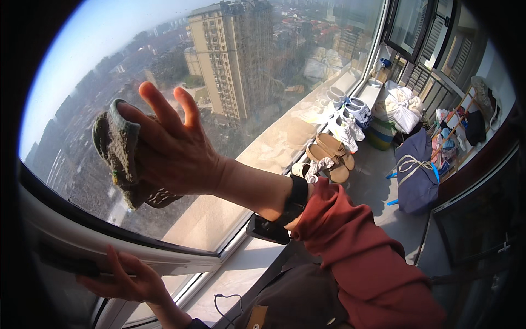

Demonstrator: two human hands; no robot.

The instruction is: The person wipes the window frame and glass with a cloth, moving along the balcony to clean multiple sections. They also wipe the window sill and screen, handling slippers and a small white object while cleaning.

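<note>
My right hand [176,156] is raised in front of the large window pane [254,82] and holds a dirty grey-green cloth [123,156]. The cloth is bunched, with one finger tucked under its folded edge and two fingers sticking up free of it. Whether the cloth presses on the glass cannot be told. Lower down, my left hand [131,279] rests with its fingers apart at the white window frame [172,257], beside a dark bar-like part [68,261], possibly a handle. Its grip on that part is not clear.
Along the sill stand brown slip-on shoes [331,154], white sneakers [345,129] and blue-white shoes [358,111]. Beyond them lie a tied white bundle [397,107] and a dark blue cloth bundle [417,172]. A wooden rack [456,127] holds clothes. A black cable [228,296] hangs near my body.
</note>
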